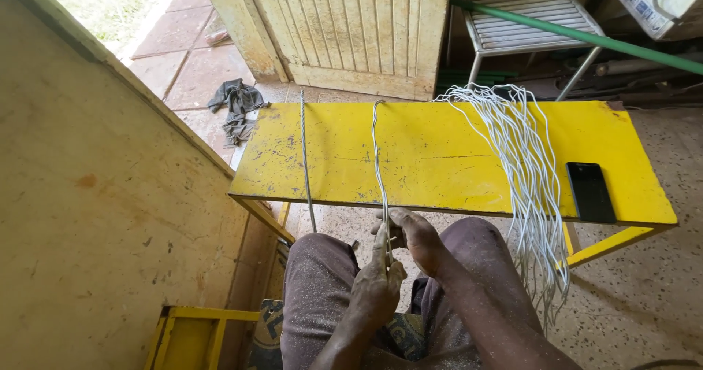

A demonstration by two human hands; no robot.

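Note:
My left hand [375, 291] and my right hand [411, 237] meet over my knees, just below the near edge of a yellow metal bench [439, 157]. Both pinch the near end of a pale twisted cord [378, 157] that runs straight across the bench top to its far edge. A thinner grey twisted cord [304, 157] lies parallel to it on the left and hangs off the near edge. A bundle of loose white strands [523, 172] drapes over the bench on the right and falls toward the floor.
A black phone [590, 192] lies on the bench's right end. A large tan board [95, 216] leans on the left. Behind the bench are a wooden door [351, 26], a white slatted chair [527, 18], a green pole [586, 37], and a grey rag [236, 106] on paving.

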